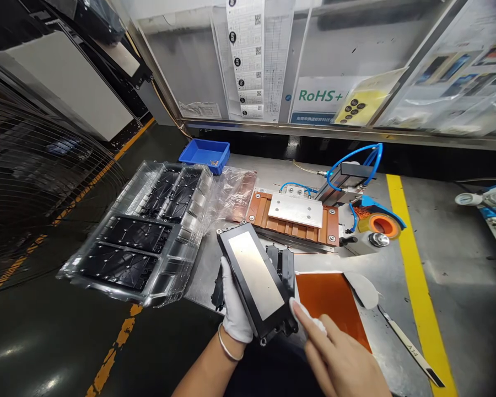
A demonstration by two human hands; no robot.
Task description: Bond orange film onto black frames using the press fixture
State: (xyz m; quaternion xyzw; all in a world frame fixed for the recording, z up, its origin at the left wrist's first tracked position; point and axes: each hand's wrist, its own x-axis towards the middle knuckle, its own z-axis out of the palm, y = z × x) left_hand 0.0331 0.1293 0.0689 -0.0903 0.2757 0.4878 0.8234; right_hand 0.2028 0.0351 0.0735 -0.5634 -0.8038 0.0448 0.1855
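Observation:
A black rectangular part (254, 278) with a pale, shiny window is held tilted over the table's front edge. My left hand (235, 309), in a white glove, grips it from the left side and beneath. My right hand (334, 353) is bare and closed on a small white cloth (316, 324), its index finger close to the lower right corner of the part. Behind the held part, more black parts (287, 267) lie on the table.
Clear plastic tray (177, 248) with black parts on the left; blue bin (206, 154) behind it. Clamping fixture (295, 212) with blue hoses at centre, tape roll (382, 225) to its right. Orange sheet (333, 303) and white-handled tool (409, 344) on the right.

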